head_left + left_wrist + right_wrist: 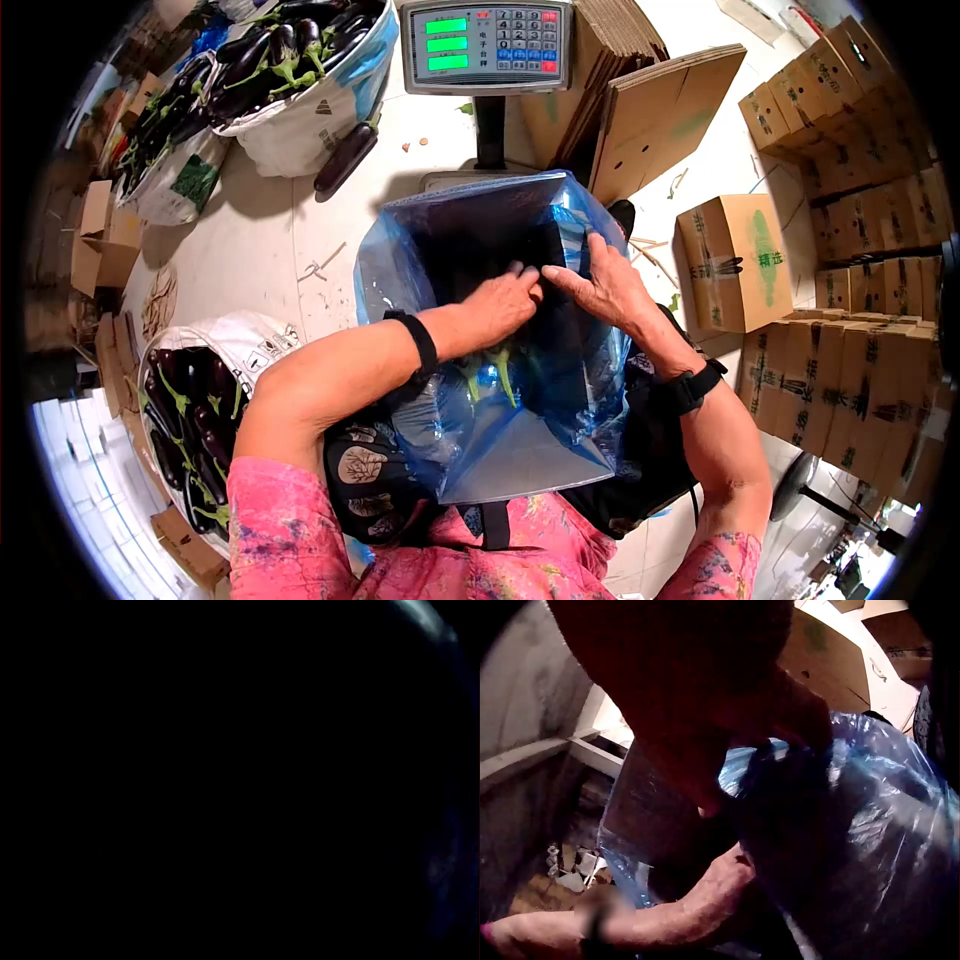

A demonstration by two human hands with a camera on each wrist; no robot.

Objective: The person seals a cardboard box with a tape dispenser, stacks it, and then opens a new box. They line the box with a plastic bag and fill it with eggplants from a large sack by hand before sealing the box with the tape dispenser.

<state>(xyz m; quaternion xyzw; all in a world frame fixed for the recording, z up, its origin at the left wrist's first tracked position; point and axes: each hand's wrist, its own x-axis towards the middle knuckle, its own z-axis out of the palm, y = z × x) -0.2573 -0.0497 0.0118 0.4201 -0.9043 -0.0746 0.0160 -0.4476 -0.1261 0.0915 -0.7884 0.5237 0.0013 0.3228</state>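
Note:
A blue plastic bag (400, 240) lines an open box in front of the person, its edges folded outward. Green stems (505, 375) show inside, toward the near side, and the far interior is very dark. Over the middle of the opening, the left hand (500, 308) reaches in with bent fingers; I cannot tell whether they hold anything. At the right inner side, the right hand (610, 290) has its thumb pointing toward the left fingertips and its fingers along the bag. In the right wrist view, the right hand (727, 742) looms dark above the left hand (720, 892). The left wrist view is almost black.
Beyond the box stands a digital scale (487, 48) with green displays. Large sacks of eggplants (280, 55) stand at the upper left, another sack (195, 400) at the lower left. One eggplant (346, 160) lies on the floor. Cardboard sheets (665, 120) and a closed carton (740, 262) are rightward.

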